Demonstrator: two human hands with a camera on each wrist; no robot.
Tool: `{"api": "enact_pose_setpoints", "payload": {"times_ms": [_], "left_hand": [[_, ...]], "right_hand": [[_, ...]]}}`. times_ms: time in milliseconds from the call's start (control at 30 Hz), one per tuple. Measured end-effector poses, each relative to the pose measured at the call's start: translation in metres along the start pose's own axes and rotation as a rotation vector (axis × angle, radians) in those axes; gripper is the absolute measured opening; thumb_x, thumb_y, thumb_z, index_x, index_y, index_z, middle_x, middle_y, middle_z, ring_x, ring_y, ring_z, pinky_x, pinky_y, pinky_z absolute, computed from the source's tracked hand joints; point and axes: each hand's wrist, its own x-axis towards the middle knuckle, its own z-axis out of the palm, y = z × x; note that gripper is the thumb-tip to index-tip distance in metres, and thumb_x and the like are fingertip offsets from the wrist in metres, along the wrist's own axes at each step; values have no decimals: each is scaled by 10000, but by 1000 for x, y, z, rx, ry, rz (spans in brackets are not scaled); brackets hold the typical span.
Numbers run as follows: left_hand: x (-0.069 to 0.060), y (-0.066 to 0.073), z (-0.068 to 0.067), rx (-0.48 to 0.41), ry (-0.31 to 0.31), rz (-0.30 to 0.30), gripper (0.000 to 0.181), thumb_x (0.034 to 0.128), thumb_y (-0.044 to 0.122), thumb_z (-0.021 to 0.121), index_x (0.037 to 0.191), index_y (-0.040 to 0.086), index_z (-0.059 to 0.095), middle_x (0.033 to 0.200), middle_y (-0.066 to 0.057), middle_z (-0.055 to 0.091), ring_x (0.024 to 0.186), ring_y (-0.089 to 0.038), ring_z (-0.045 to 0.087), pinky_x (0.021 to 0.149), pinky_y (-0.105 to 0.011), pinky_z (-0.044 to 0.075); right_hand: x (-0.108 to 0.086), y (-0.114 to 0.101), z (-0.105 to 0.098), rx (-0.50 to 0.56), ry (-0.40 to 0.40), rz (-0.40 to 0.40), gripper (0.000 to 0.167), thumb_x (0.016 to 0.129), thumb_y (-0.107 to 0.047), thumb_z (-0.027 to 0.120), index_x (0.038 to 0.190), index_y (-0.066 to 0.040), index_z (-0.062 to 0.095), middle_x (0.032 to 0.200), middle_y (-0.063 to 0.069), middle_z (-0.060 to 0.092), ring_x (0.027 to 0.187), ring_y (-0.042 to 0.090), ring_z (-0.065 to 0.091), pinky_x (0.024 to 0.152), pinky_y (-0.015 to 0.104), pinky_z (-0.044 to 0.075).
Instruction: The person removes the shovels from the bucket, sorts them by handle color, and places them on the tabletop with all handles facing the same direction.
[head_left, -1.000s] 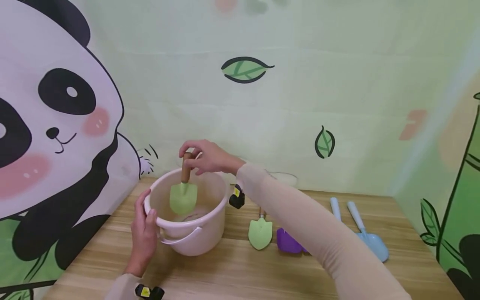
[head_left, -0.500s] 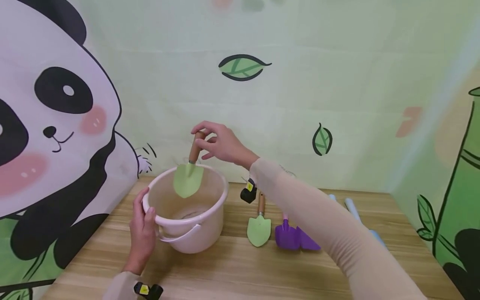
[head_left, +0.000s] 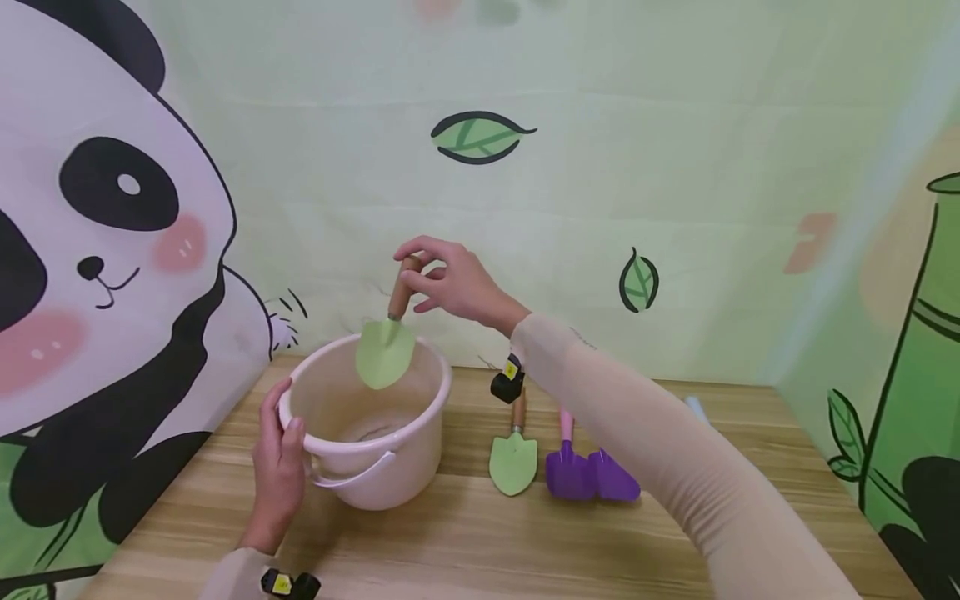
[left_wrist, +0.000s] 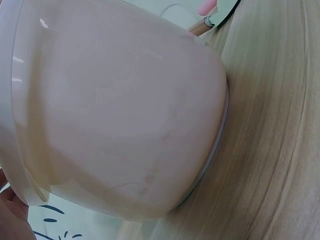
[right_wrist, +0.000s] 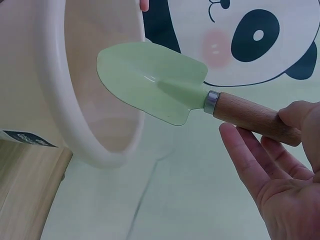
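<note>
My right hand (head_left: 459,283) pinches the wooden handle of a green trowel (right_wrist: 150,80), whose blade hangs down at the mouth of a pale pink bucket (head_left: 408,467). In the right wrist view the thumb presses the handle's end, with fingers beneath it. On the bucket's left side, my left hand (head_left: 279,467) grips the rim, fingers outside and thumb toward the front. The bucket stands upright on the wooden table; its interior shows no other tool. The left wrist view is mostly filled by the bucket's outer wall (left_wrist: 125,100).
Right of the bucket lie a second green trowel (head_left: 513,463) and two purple tools, a shovel (head_left: 570,473) and another blade (head_left: 617,477). A light blue handle (head_left: 697,409) shows behind my right sleeve. A printed panda backdrop stands behind the wooden table (head_left: 420,550).
My right hand has lifted the green trowel up and to the right, from inside the bucket to its mouth. The left hand keeps its grip on the rim.
</note>
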Motion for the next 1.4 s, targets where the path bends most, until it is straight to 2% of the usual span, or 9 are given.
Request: {"api": "enact_pose_setpoints", "payload": {"times_ms": [233, 467, 600, 733, 1100, 1300, 1400], "left_hand": [[-1, 0, -2, -4, -4, -13, 528, 1046, 162, 404, 1573, 198, 382, 1529, -70, 478, 1239, -214, 508, 976, -110, 404], [-1, 0, -2, 7, -9, -29, 530, 1042, 178, 400, 1571, 215, 382, 1533, -57, 478, 1241, -227, 508, 965, -106, 406], [-1, 1, -2, 5, -14, -32, 531, 1043, 177, 400, 1572, 215, 378, 1535, -54, 474, 1243, -231, 509, 964, -105, 406], [0, 2, -3, 5, -27, -42, 532, 1049, 187, 398, 1578, 235, 362, 1543, -37, 463, 1257, -235, 507, 959, -102, 411], [-1, 0, -1, 2, -3, -24, 523, 1047, 170, 409, 1569, 196, 389, 1533, -67, 484, 1238, -215, 520, 969, -104, 406], [-2, 2, -1, -6, -11, -33, 528, 1053, 163, 398, 1579, 202, 368, 1539, -63, 468, 1244, -230, 512, 960, -98, 411], [-1, 3, -1, -6, -15, -41, 531, 1054, 158, 397, 1581, 206, 361, 1542, -63, 463, 1249, -245, 509, 954, -96, 412]], "right_hand": [[-2, 0, -11, 1, 35, -1, 258, 1005, -139, 642, 1263, -145, 634, 1066, 84, 644, 885, 293, 725, 726, 368, 617], [-6, 2, -23, -1, 70, 23, 278, 1005, -154, 654, 1282, -144, 633, 1089, 88, 628, 984, 278, 694, 757, 401, 615], [-8, 3, -31, 34, 95, 20, 277, 996, -137, 670, 1271, -137, 641, 1091, 117, 620, 973, 312, 702, 771, 444, 612], [-10, 4, -39, 53, 115, 22, 270, 994, -122, 668, 1263, -133, 647, 1093, 136, 609, 929, 303, 710, 756, 435, 615], [-16, 6, -53, 55, 134, 25, 255, 1003, -142, 660, 1258, -149, 646, 1118, 153, 588, 938, 314, 706, 754, 440, 615], [-18, 6, -61, 49, 150, 21, 266, 1004, -155, 662, 1269, -145, 641, 1122, 155, 584, 939, 304, 712, 751, 427, 616], [-19, 7, -64, 50, 154, 21, 267, 1005, -157, 660, 1270, -140, 638, 1123, 158, 580, 967, 349, 710, 746, 420, 616]]}}
